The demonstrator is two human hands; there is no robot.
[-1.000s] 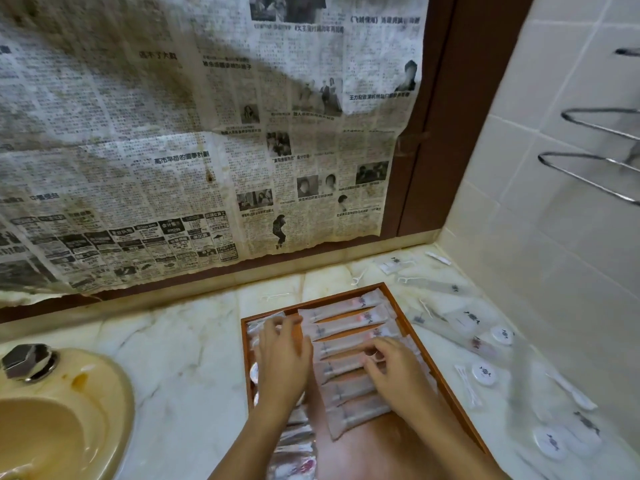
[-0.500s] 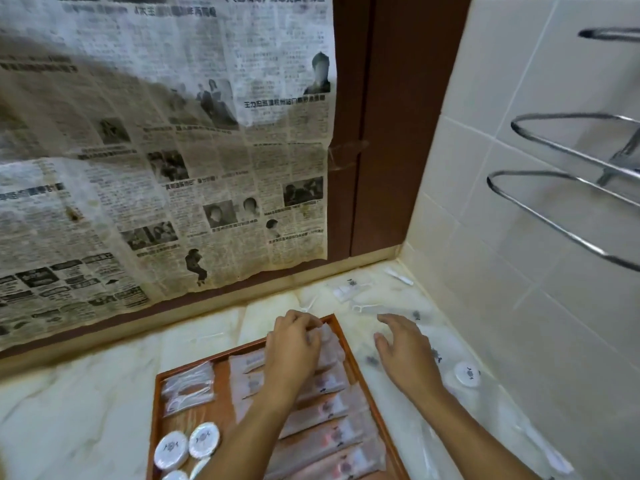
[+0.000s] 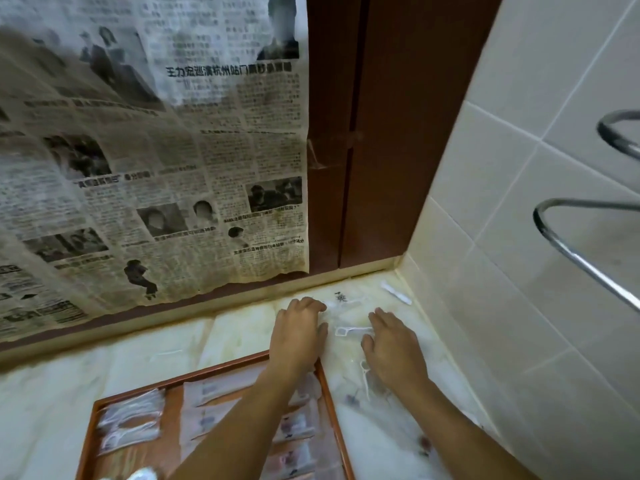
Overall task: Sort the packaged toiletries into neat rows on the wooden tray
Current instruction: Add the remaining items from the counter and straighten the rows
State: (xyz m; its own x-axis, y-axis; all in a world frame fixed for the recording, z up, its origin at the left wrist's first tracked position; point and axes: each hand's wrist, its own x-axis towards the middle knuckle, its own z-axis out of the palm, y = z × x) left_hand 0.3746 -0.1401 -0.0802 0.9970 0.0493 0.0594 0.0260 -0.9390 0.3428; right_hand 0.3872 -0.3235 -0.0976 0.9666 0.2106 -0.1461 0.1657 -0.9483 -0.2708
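The wooden tray (image 3: 328, 389) lies at the bottom, holding long toothbrush packets (image 3: 207, 393) in rows and clear packets (image 3: 130, 422) at its left. My left hand (image 3: 298, 336) reaches past the tray's far right corner. Its fingers are bent, with the tips down on the marble by a clear packet with a black logo (image 3: 341, 298), and the thumb is apart from them. My right hand (image 3: 393, 346) rests flat on the counter, fingers fairly straight. A packaged floss pick (image 3: 349, 330) lies between the hands. Another floss pick (image 3: 365, 374) lies beside my right wrist.
A small white wrapped stick (image 3: 396, 292) lies in the back corner by the tiled wall (image 3: 485, 271). A newspaper sheet (image 3: 156, 150) hangs behind the counter. Chrome rails (image 3: 581, 261) jut from the right wall. More clear packets lie blurred on the marble (image 3: 388, 427) right of the tray.
Both hands have left the tray's packets and moved forward and right onto the counter beyond the tray's corner. The view has swung right, so the sink is out of sight.
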